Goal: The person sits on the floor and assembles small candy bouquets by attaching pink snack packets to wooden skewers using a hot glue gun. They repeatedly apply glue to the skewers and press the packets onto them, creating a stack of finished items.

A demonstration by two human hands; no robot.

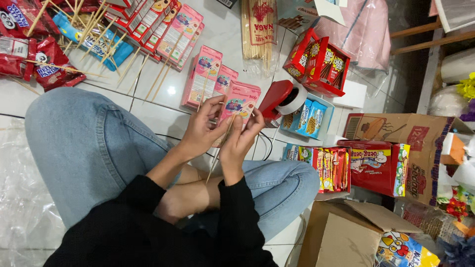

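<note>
I sit cross-legged on a white tiled floor in blue jeans and black sleeves. My left hand (202, 129) and my right hand (241, 139) together hold a pink snack box (241, 104) above my knees. A thin wooden skewer (221, 148) runs down from the box between my hands, pressed against the box's back. My fingers wrap the box's lower edges.
More pink boxes with skewers (205, 74) lie on the floor ahead. A red tape dispenser (279, 99) sits to the right, beside red snack cartons (319, 62). A skewer bundle (258, 29), loose skewers and red packets (47, 64) lie far left. Cardboard boxes (346, 232) stand at the right.
</note>
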